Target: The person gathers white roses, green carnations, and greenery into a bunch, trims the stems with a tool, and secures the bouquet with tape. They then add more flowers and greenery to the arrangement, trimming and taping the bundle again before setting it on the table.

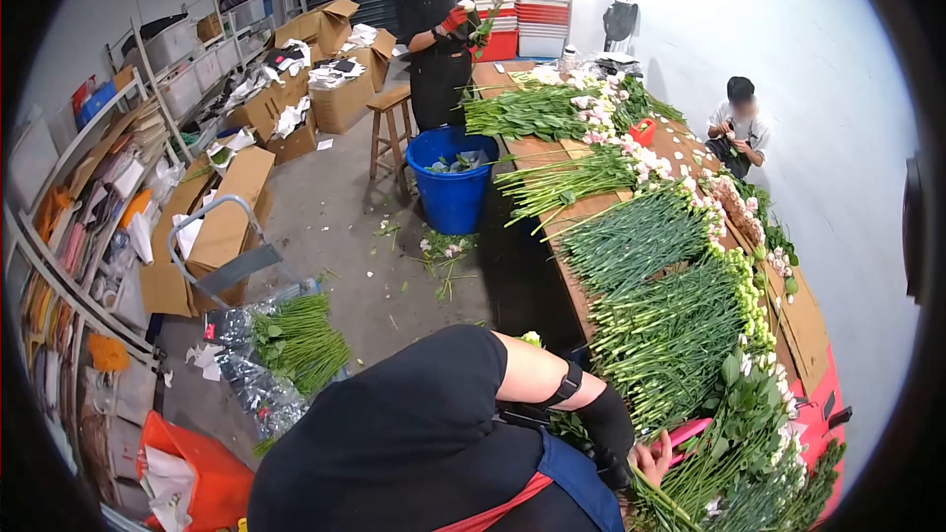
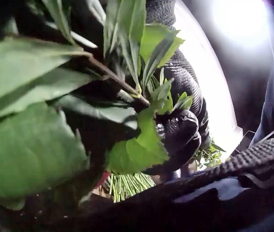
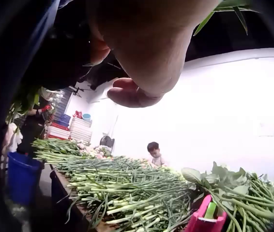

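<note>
My left hand [image 1: 609,431] wears a black knit glove, and in the left wrist view its curled fingers [image 2: 178,130] grip a leafy stem [image 2: 115,75]. Broad green leaves [image 2: 30,150] fill much of that view. Close beside it, my bare right hand [image 1: 650,460] is over the near end of the table, fingers bent. Seen from the right wrist, the hand [image 3: 142,48] fills the top of the picture; I cannot tell what it holds. A pink plastic tool [image 3: 207,217] with a green part lies among the stems below it.
Bunches of long green stems [image 1: 650,335] and pale flowers cover the wooden table [image 1: 572,281]. A blue bin [image 1: 448,187], a stool [image 1: 389,128] and cardboard boxes [image 1: 232,202] stand on the floor. More stems [image 1: 301,340] lie behind me. Two other people [image 1: 443,49] handle flowers.
</note>
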Demonstrator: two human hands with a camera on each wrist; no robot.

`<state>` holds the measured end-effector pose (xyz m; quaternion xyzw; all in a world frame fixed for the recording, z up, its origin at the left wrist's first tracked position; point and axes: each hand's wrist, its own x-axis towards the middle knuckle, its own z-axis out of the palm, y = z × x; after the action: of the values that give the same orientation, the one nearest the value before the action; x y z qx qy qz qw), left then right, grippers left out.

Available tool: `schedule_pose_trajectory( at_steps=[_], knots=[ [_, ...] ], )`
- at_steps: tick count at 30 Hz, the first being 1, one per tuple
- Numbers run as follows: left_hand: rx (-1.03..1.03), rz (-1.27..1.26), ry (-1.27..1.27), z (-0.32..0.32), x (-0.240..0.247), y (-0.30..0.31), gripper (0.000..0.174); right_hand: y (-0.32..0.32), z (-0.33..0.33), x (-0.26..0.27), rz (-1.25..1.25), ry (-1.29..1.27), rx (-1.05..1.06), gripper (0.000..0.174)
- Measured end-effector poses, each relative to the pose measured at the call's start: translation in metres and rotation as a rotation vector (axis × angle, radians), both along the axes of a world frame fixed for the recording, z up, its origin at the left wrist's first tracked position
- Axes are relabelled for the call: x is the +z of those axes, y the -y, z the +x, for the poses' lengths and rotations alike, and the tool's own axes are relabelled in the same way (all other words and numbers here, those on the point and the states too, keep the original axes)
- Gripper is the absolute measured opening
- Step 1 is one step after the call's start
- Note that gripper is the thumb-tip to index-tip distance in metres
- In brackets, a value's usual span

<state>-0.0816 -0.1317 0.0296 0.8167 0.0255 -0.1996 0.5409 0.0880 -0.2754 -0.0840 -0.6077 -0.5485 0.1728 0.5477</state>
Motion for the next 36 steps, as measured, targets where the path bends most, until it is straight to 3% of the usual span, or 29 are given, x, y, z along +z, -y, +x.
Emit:
schedule_pose_trajectory(
  at_steps=[3,4,5,6,9,10,13,17,19,20,23,24,26,29,31,33,34,36],
  knots=[
    [0.012,-0.022,-0.011,-0.008,0.012,-0.004,0.042,-0.025,0.033,0.011,0.352,0.63,0.44,0.018],
    [0.014,-0.027,-0.014,-0.012,0.016,-0.005,0.041,-0.002,0.021,0.002,0.231,0.617,0.276,0.019],
    [0.017,-0.035,-0.018,-0.016,0.022,-0.005,0.04,0.025,0.004,-0.013,0.014,0.482,-0.008,0.019],
    [0.019,-0.045,-0.02,-0.02,0.029,-0.005,0.039,0.036,-0.006,-0.022,-0.112,0.383,-0.159,0.02],
    [0.062,-0.119,-0.029,-0.03,0.043,-0.004,0.034,0.04,-0.019,-0.021,-0.285,0.169,-0.32,0.022],
    [0.094,-0.072,0.043,-0.021,0.019,-0.007,0.032,0.037,-0.023,-0.014,-0.321,0.093,-0.331,0.023],
    [0.155,0.23,0.218,0.009,-0.058,-0.016,0.037,0.03,-0.043,0.021,-0.421,-0.217,-0.297,0.023],
    [0.249,0.525,0.333,-0.012,-0.007,0.0,0.048,0.021,-0.072,0.076,-0.515,-0.78,-0.281,0.022],
    [0.214,0.595,0.35,-0.018,0.021,0.006,0.041,0.033,-0.064,0.069,-0.365,-1.019,-0.185,0.015],
    [0.217,0.613,0.418,-0.014,0.013,0.009,0.036,0.037,-0.062,0.07,-0.226,-1.034,-0.08,0.024],
    [0.306,0.683,0.396,-0.003,0.028,0.005,0.034,0.047,-0.062,0.114,-0.27,-1.182,0.178,0.032],
    [0.343,0.671,0.564,-0.006,0.035,0.004,0.035,0.051,-0.069,0.128,-0.233,-1.032,0.144,0.031],
    [0.258,0.729,0.548,-0.004,0.052,0.001,0.035,0.06,-0.073,0.164,-0.185,-0.651,0.108,0.027],
    [0.039,0.739,0.514,0.012,0.056,-0.007,0.038,0.081,-0.06,0.211,-0.056,0.266,-0.125,0.032],
    [-0.047,0.662,0.667,0.021,0.068,-0.003,0.045,0.079,-0.056,0.241,-0.061,0.545,-0.258,0.043],
    [-0.18,0.705,0.74,0.038,0.074,-0.002,0.056,0.084,-0.05,0.244,-0.307,0.63,-0.307,0.056],
    [-0.273,0.784,0.721,0.043,0.094,0.005,0.042,0.097,-0.05,0.234,-0.475,0.541,-0.268,0.059],
    [-0.467,0.876,0.809,0.06,0.104,0.011,0.043,0.122,-0.049,0.209,-0.693,0.275,-0.242,0.064]
  ],
)
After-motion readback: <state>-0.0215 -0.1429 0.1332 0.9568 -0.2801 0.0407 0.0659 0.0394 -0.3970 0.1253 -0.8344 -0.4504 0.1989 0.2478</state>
